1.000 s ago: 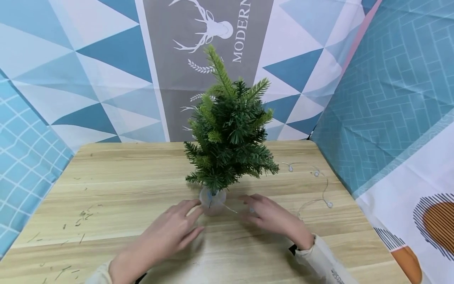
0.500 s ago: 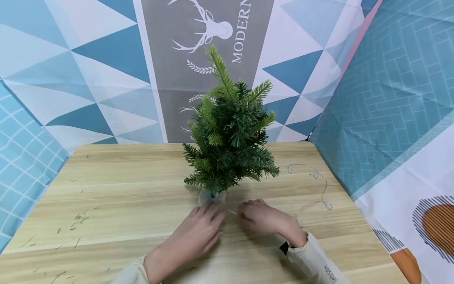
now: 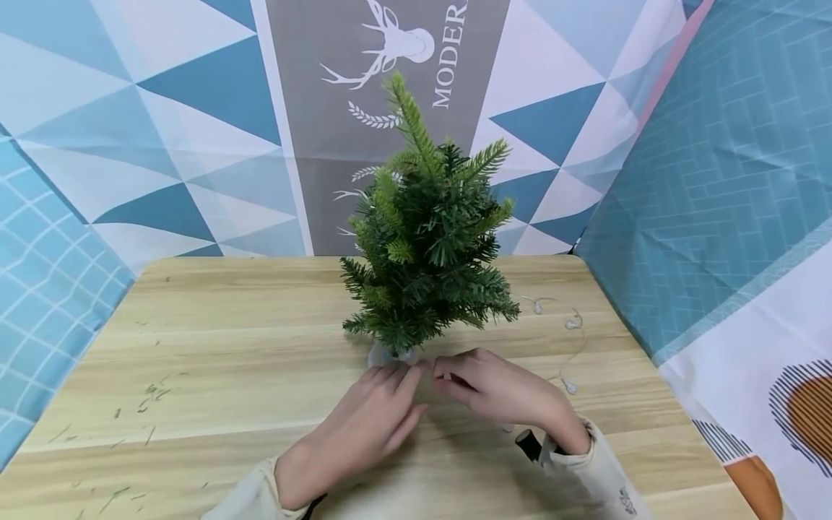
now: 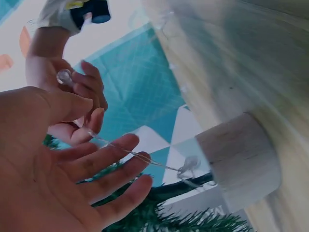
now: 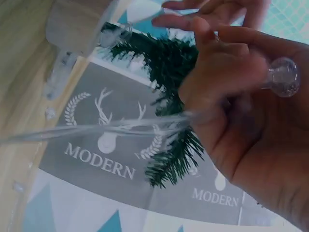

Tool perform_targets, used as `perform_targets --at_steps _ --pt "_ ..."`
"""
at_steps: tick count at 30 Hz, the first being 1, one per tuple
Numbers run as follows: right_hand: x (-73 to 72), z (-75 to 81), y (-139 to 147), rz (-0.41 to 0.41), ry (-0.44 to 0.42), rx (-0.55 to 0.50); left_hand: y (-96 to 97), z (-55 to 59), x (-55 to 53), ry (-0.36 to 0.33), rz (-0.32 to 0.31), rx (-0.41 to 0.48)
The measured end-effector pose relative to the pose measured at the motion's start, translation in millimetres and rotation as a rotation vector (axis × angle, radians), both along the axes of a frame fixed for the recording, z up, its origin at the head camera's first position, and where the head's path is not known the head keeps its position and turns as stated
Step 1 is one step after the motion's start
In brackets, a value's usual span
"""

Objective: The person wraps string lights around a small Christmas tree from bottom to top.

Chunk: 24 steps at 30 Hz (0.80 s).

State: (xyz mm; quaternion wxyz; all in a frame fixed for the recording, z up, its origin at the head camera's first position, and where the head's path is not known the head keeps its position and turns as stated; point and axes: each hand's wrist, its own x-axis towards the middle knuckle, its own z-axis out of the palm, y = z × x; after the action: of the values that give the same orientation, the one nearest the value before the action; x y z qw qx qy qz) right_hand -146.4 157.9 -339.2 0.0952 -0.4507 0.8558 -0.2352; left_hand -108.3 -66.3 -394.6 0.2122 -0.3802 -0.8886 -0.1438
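Observation:
A small artificial Christmas tree (image 3: 429, 245) stands upright at the middle of the table, on a pale round base (image 4: 241, 159). Thin string lights (image 4: 125, 151) with clear bulbs run from the foot of its trunk to my right hand (image 3: 503, 390). That hand pinches the wire between thumb and fingers, and a clear bulb (image 5: 284, 77) sticks out beside them. My left hand (image 3: 360, 419) is in front of the base, its fingers spread, with the wire passing at the fingertips in the left wrist view. In the head view the hands hide most of the base.
More of the string, with bulbs (image 3: 570, 388), trails over the table (image 3: 247, 339) to the right of the tree. Bits of green needles (image 3: 152, 390) are scattered at the left. Patterned cloth (image 3: 214, 130) hangs behind the table and at both sides.
My left hand has moved right, to the front of the base. My right hand's fingers have closed on the wire, and the string on the table has shifted leftward.

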Motion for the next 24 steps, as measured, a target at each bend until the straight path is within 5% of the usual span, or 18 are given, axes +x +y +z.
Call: perform_targets --at_steps 9,20,24 --pt "5.2 23.2 28.2 -0.148 -0.108 0.183 -13.2 11.9 -7.0 0.001 0.019 -0.003" --pt "6.0 49.4 76.6 -0.238 -0.003 0.049 -21.0 19.6 -17.8 0.025 0.02 0.014" --pt "10.7 53.4 78.5 -0.242 0.121 -0.061 -24.1 18.9 -18.8 0.006 0.005 0.028"
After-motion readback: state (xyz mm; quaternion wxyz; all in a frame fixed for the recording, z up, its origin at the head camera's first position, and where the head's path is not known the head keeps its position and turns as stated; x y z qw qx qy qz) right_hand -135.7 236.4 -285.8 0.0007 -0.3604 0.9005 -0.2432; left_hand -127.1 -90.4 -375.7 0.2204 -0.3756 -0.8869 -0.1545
